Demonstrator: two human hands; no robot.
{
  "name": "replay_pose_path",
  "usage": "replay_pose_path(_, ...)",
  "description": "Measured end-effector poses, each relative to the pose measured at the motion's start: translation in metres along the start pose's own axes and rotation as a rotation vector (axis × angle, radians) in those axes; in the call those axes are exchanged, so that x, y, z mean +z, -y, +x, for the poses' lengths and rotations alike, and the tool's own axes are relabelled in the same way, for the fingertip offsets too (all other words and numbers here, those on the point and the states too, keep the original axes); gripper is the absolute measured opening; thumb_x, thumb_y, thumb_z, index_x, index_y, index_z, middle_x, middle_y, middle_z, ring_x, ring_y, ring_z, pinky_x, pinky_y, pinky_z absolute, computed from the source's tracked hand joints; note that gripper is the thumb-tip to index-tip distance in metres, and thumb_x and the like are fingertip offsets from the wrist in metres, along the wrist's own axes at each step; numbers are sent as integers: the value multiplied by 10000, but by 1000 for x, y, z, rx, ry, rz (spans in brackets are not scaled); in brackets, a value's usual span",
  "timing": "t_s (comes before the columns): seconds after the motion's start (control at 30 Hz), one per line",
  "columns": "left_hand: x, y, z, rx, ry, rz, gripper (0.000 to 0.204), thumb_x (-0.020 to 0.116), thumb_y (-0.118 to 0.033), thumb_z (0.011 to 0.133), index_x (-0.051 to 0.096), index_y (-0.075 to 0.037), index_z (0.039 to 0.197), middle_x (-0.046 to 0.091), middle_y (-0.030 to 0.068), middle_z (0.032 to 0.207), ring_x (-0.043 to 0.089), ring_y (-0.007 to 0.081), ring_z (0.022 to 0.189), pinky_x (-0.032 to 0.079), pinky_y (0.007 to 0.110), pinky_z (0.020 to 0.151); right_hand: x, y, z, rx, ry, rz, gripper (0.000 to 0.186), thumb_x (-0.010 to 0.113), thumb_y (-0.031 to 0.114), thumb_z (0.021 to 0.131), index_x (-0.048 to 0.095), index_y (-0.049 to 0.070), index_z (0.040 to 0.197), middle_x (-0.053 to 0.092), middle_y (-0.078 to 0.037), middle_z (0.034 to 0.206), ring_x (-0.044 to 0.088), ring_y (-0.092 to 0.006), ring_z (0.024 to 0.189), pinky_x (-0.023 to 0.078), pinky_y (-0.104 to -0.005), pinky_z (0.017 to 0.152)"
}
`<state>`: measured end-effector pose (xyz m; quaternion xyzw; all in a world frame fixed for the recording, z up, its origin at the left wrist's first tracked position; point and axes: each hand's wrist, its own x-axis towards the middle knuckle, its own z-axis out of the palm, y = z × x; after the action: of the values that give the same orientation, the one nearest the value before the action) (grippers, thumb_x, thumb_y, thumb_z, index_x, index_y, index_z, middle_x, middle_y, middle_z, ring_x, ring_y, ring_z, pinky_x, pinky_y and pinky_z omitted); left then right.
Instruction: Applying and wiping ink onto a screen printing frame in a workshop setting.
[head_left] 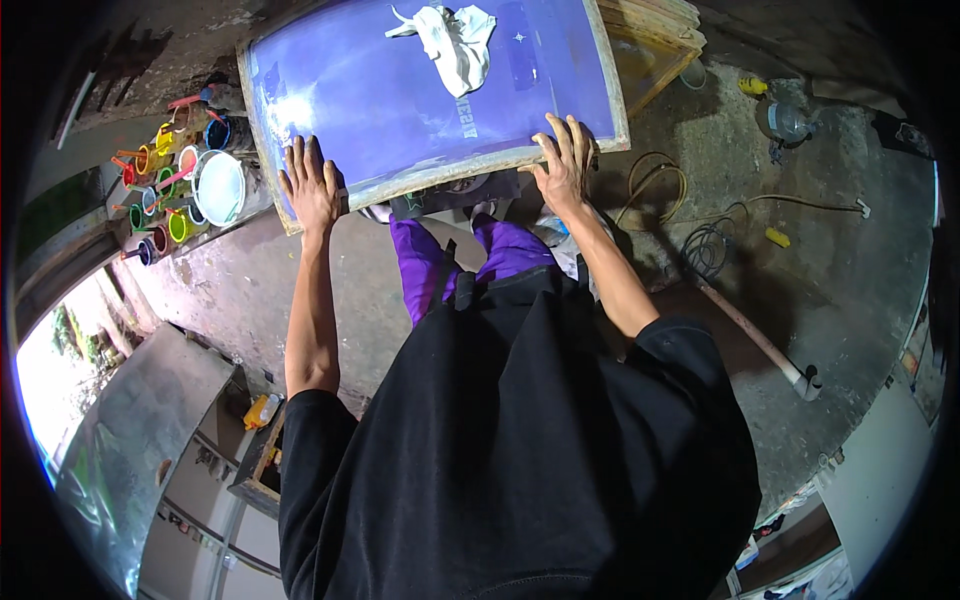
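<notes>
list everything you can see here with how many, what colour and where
framed screen: 1, blue-purple, in front
cloth: 1, white, on the screen
small pots: about a dozen, mixed colours, left
large round container: 1, white, beside the pots
wooden frames: several, brownish, upper right
jug: 1, clear, right
hose: 1, tan, right floor
coiled cable: 1, dark, right floor
pipe: 1, pinkish-brown, right
small unclear objects: 2, yellow, right
packet: 1, orange-yellow, lower left
trousers: 1 pair, purple, centre
shirt: 1, black, lower centre
left hand, right hand: 2, bare, fingers on the screen's near edge
</notes>
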<state>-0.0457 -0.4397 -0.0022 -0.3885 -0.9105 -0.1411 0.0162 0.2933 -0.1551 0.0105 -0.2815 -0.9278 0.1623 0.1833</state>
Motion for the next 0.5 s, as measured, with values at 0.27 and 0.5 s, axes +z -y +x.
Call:
replay_pose_path(0.27, 1, 1, 0, -5, -4, -11, 590, 396, -414, 1085, 334, -173, 1621, 274, 79, 1703, 198, 319, 1582, 99, 560, 1261, 7, 4, -3, 40, -18, 42, 617, 890, 114, 703, 598, 120, 1247, 405, -117, 1589, 327, -407, 1478, 277, -590, 1157)
replay_pose_path(0.5, 4, -4, 6, -20, 42, 194, 611, 434, -420, 1068, 350, -166, 1618, 288, 104, 1695, 204, 340, 1577, 88, 576, 1261, 4, 9, -5, 102, -44, 97, 640, 901, 108, 704, 593, 117, 1265, 375, -128, 1606, 288, -446, 1489, 270, -602, 1166)
